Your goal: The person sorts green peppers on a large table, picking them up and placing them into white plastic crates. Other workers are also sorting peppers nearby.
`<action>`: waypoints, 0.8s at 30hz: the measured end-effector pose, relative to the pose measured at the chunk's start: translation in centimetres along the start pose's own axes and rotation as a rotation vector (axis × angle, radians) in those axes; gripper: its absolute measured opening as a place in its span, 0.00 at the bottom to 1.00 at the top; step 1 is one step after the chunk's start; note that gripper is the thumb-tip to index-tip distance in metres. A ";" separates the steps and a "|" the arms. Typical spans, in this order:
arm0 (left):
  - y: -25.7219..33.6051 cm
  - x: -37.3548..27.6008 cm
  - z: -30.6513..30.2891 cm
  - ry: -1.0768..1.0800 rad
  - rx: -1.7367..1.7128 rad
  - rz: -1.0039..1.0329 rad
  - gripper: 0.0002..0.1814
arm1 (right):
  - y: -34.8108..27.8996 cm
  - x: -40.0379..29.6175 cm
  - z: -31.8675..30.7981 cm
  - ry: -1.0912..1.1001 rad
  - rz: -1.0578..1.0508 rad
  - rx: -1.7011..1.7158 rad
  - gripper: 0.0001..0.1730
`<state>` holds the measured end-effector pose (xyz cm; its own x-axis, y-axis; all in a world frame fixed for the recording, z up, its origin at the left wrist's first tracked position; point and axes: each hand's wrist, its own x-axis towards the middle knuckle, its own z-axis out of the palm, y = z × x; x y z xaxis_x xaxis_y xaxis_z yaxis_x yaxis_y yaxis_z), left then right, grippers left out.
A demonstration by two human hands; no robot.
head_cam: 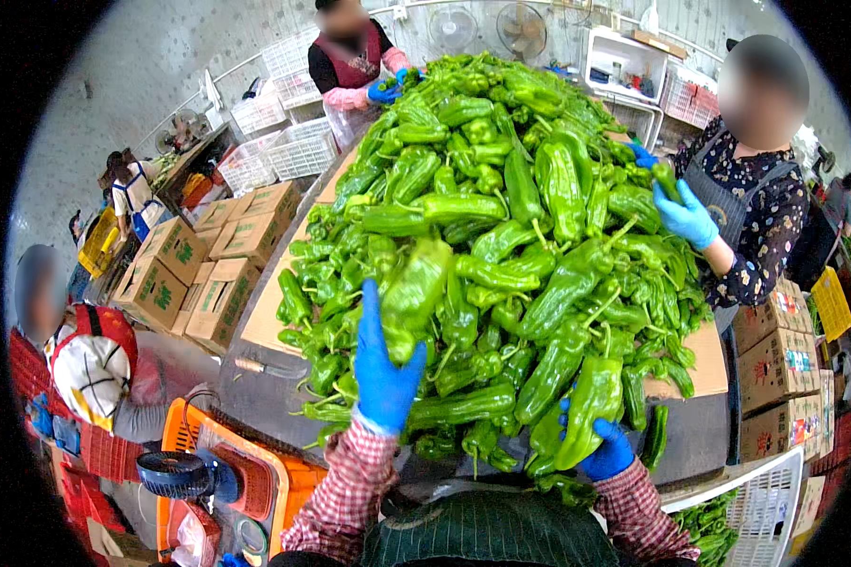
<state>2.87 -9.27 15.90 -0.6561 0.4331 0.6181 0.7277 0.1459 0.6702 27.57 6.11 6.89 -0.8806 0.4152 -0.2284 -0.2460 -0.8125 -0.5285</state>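
Note:
A large heap of green peppers (525, 255) covers the table before me. My left hand (388, 375), in a blue glove, is at the heap's near left with its thumb and fingers spread. Just beyond the palm is a motion-blurred green pepper (420, 287); whether it touches the fingers is unclear. My right hand (608, 452), also gloved in blue, grips a long, broad green pepper (594, 407) at the heap's near edge. That pepper hides part of the fingers. One slim dark green pepper (655, 438) lies on the tabletop to the right of this hand.
Cardboard (273, 312) lies under the heap, with a wooden-handled knife (266, 367) at left. An orange crate (287, 489) and small black fan (174, 473) are near left; a white crate (766, 503) holds peppers near right. Co-workers' gloved hands (684, 212) reach the heap at right and far left.

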 end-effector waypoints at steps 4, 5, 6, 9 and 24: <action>2.6 -1.9 1.0 -0.108 -0.068 0.006 0.44 | 0.0 0.2 1.9 -0.051 -0.045 -0.031 0.41; 3.2 -2.5 1.5 -0.108 -0.079 0.018 0.44 | -0.6 0.3 3.3 -0.102 -0.040 -0.080 0.43; 3.8 -3.1 2.2 -0.114 -0.098 0.033 0.44 | -1.0 0.6 4.4 -0.160 -0.078 -0.103 0.44; 5.7 -5.1 4.4 -0.221 -0.126 0.079 0.44 | -1.4 0.7 6.6 -0.267 -0.166 -0.020 0.46; 7.6 -5.4 4.7 -0.558 -0.380 -0.075 0.52 | -0.4 -0.3 3.2 -0.226 -0.011 0.257 0.37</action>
<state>12.88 -6.34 15.70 -0.4264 0.8430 0.3279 0.4964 -0.0850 0.8639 26.64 4.99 9.81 -0.9378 0.3464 -0.0215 -0.3245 -0.8970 -0.3002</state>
